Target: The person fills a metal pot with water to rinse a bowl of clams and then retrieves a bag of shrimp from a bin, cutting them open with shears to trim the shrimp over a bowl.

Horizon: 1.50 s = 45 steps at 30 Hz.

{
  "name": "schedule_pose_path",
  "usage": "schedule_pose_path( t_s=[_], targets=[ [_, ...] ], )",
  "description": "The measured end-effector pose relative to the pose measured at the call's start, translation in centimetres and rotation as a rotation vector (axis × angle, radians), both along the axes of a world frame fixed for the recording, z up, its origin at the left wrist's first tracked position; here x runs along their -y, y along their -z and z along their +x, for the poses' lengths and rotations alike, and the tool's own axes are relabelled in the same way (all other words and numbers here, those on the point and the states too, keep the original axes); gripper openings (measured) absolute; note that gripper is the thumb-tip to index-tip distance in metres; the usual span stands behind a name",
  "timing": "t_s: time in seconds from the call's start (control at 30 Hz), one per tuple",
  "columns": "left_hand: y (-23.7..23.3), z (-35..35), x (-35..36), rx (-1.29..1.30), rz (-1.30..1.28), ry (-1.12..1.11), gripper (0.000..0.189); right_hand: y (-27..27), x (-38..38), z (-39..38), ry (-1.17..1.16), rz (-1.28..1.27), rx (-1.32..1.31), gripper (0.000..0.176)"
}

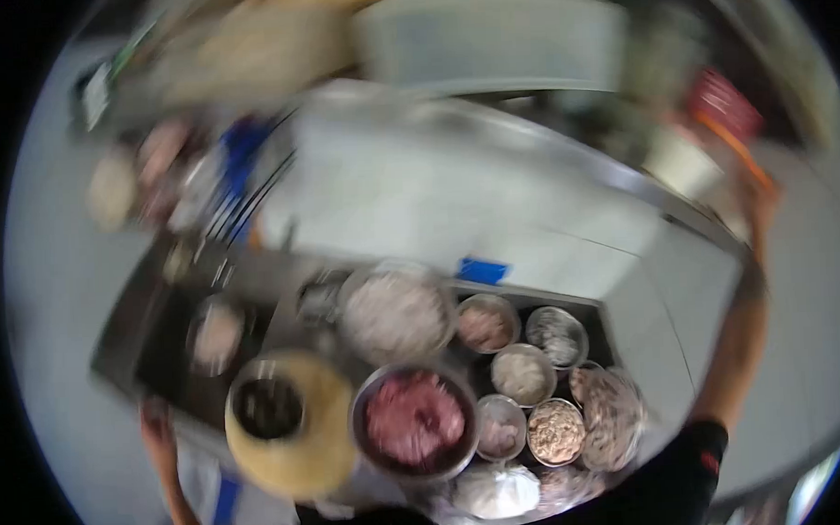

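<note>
Motion smears the whole view. My left hand (157,427) is low at the left, by the near rim of the steel sink (117,342); its fingers are too blurred to read. At the far right, my right hand (758,200) reaches out beside a white container (683,165). An orange strip (732,148) runs up from it toward a red packet (724,104); whether the hand grips any of these cannot be made out. Between my arms stand a steel bowl of red minced meat (414,418), a bowl of pale food (397,311) and a round yellowish board (320,451) bearing a dark-filled pot (268,407).
Several small steel bowls, one with pinkish food (555,432), crowd the right of the counter near a plastic bag of food (613,418). A bowl (217,336) sits in the sink. Beyond are a white surface (417,188) and a pale bin (491,38).
</note>
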State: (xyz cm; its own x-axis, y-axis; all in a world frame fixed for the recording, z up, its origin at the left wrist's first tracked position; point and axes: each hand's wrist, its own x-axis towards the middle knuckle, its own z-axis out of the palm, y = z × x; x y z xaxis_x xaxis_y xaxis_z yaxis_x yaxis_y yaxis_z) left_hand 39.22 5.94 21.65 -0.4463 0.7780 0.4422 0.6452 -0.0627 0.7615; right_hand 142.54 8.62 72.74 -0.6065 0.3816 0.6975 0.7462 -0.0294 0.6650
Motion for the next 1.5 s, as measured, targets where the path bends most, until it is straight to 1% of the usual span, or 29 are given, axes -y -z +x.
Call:
schedule_pose_path(
  t_s=[0.03, 0.07, 0.1, 0.27, 0.37, 0.43, 0.47, 0.5, 0.53, 0.57, 0.63, 0.67, 0.7, 0.73, 0.77, 0.8, 0.87, 0.9, 0.93, 0.97, 1.03, 1.1, 1.2, 1.23, 1.3, 1.33, 1.37, 1.43, 1.5],
  targets=[
    [0.1, 1.2, 0.2, -0.119, 0.118, -0.024, 0.053, -1.1, 0.9, 0.6, -0.022, -0.021, -0.083, 0.018],
    [-1.8, 2.1, 1.6, 0.081, -0.187, 0.010, 0.054, 0.3, 1.2, 2.1, -0.029, 0.006, -0.233, 0.018],
    [-2.7, 4.4, 2.1, 0.032, -0.015, 0.003, 0.048, 1.0, 2.3, 1.4, -0.019, 0.082, -0.301, 0.018],
    [-6.1, 8.7, 3.9, 0.161, -0.084, 0.028, 0.031, 5.1, 9.3, -7.3, -0.017, 0.336, -0.615, 0.018],
    [-6.8, 12.6, 3.9, 0.231, 0.079, 0.162, 0.026, 8.2, 14.5, -12.6, -0.096, 0.325, -0.835, 0.019],
    [-7.1, 16.6, 3.3, 0.218, 0.241, 0.320, 0.024, 11.0, 16.9, -16.5, -0.191, 0.246, -1.015, 0.020],
    [-7.9, 19.2, 3.2, 0.426, 0.226, 0.501, 0.024, 12.7, 17.9, -18.9, -0.248, 0.193, -1.091, 0.021],
    [-6.8, 21.6, 2.6, 0.439, 0.309, 0.670, 0.025, 14.0, 19.1, -20.2, -0.366, 0.109, -1.272, 0.034],
    [-8.1, 24.1, 2.9, 0.523, 0.254, 0.833, 0.024, 16.8, 20.3, -22.2, -0.487, -0.051, -1.299, 0.031],
    [-5.0, 26.9, 1.6, 0.298, 0.375, 1.003, 0.051, 19.7, 20.8, -26.3, -0.498, -0.148, -1.407, 0.031],
    [-6.8, 30.3, 4.6, 1.203, -0.168, 1.412, 0.070, 27.1, 19.4, -36.6, -0.577, -0.219, -1.478, 0.042],
    [-5.3, 30.6, 5.7, 1.203, -0.173, 1.431, 0.070, 31.0, 19.1, -40.4, -0.615, -0.286, -1.577, 0.043],
    [-2.6, 30.8, 5.8, 1.690, -0.272, 1.697, 0.069, 34.2, 18.7, -45.6, -0.742, -0.372, -1.692, 0.043],
    [-0.7, 30.7, 6.1, 2.202, -0.387, 1.920, 0.067, 39.0, 18.2, -46.7, -0.472, -0.324, -1.602, 0.045],
    [0.3, 29.4, 7.4, 2.163, -0.355, 1.748, 0.066, 42.1, 18.2, -50.8, -0.337, -0.414, -1.637, 0.051],
    [1.3, 26.9, 8.6, 2.108, -0.324, 1.582, 0.066, 43.2, 18.7, -55.5, -0.599, -0.661, -1.646, 0.061],
    [3.0, 20.9, 10.3, 2.178, -0.325, 1.293, 0.064, 44.4, 19.6, -58.7, -0.785, -1.280, -1.717, 0.078],
    [3.7, 18.0, 11.2, 2.101, -0.347, 1.208, 0.065, 43.4, 19.3, -60.0, -0.666, -1.608, -1.619, 0.087],
    [4.3, 15.6, 12.0, 2.022, -0.369, 1.121, 0.066, 42.0, 18.6, -62.1, -0.591, -1.777, -1.450, 0.104],
    [5.2, 13.9, 12.6, 2.015, -0.386, 1.121, 0.066, 42.3, 18.0, -63.8, -0.593, -1.770, -1.466, 0.104],
    [7.1, 11.4, 13.5, 1.680, -0.323, 1.035, 0.070, 43.5, 17.1, -67.0, -0.634, -1.881, -1.718, 0.115],
    [6.6, 9.6, 14.4, 1.567, -0.306, 0.981, 0.073, 46.2, 15.8, -68.7, -0.607, -1.909, -1.752, 0.116],
    [7.2, 8.2, 15.6, 1.136, -0.183, 0.786, 0.072, 46.1, 14.2, -71.9, -0.543, -2.006, -1.742, 0.113],
    [7.2, 7.6, 15.6, 1.133, -0.176, 0.778, 0.072, 45.9, 13.8, -73.0, -0.500, -2.065, -1.711, 0.111],
    [7.5, 6.8, 16.1, 1.498, -0.211, 0.776, 0.066, 45.9, 13.7, -75.1, -0.632, -2.010, -1.649, 0.112],
    [8.2, 6.6, 16.2, 1.691, -0.254, 0.770, 0.064, 44.4, 13.7, -76.0, -0.598, -1.884, -1.045, 0.113],
    [7.8, 6.3, 16.6, 1.687, -0.247, 0.765, 0.064, 42.9, 13.7, -76.7, -0.544, -1.675, -0.484, 0.114],
    [6.8, 5.7, 17.4, 1.913, -0.436, 0.777, 0.065, 40.5, 13.7, -77.8, -0.521, -1.723, -0.397, 0.114],
    [8.5, 6.0, 17.0, 1.949, -0.405, 0.789, 0.066, 39.0, 13.3, -77.9, -0.488, -1.756, -0.325, 0.114]
  ],
)
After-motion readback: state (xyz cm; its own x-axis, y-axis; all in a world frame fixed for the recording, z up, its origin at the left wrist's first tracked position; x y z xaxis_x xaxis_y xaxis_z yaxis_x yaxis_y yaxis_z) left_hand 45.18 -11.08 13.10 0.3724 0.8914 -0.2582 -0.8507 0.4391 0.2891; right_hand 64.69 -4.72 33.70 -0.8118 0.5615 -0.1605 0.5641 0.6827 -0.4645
